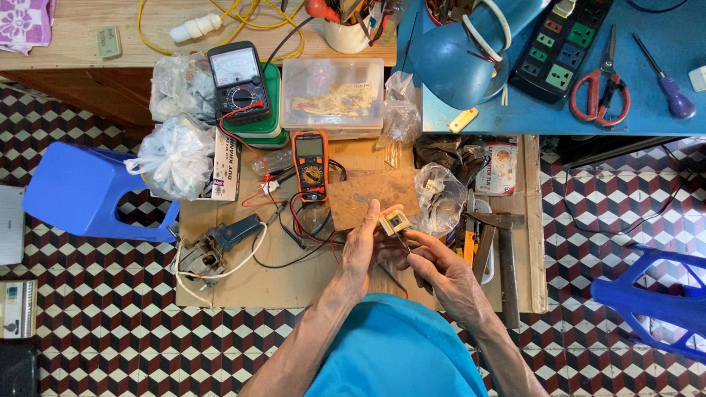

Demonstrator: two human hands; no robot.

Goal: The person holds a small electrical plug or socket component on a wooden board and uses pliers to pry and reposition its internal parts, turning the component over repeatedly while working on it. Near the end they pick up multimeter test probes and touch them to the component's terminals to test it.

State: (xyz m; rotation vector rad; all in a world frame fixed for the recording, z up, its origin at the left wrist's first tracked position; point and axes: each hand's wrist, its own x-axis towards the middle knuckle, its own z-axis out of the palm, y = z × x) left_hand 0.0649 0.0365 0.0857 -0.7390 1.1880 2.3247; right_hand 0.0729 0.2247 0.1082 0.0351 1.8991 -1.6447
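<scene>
Low board (pixel 243 283): bare wood-coloured work surface lying on the checkered floor (pixel 103 338)
Orange multimeter (pixel 310 165): flat on the board, red and black leads trailing from it
Analog meter (pixel 237 81): black, resting on a green box (pixel 271 121)
Clear plastic box (pixel 332 94): just right of the analog meter
White plastic bags (pixel 175 154): bunched at the board's left edge
Blue stool (pixel 84 191): tipped on its side, left of the board
Hammer (pixel 506 254): at the board's right edge
Blue table (pixel 647 73): carries red-handled scissors (pixel 601 87), a purple-handled screwdriver (pixel 671 87) and a black power strip (pixel 562 44)
Blue lamp shade (pixel 452 62): on the blue table's left end
</scene>
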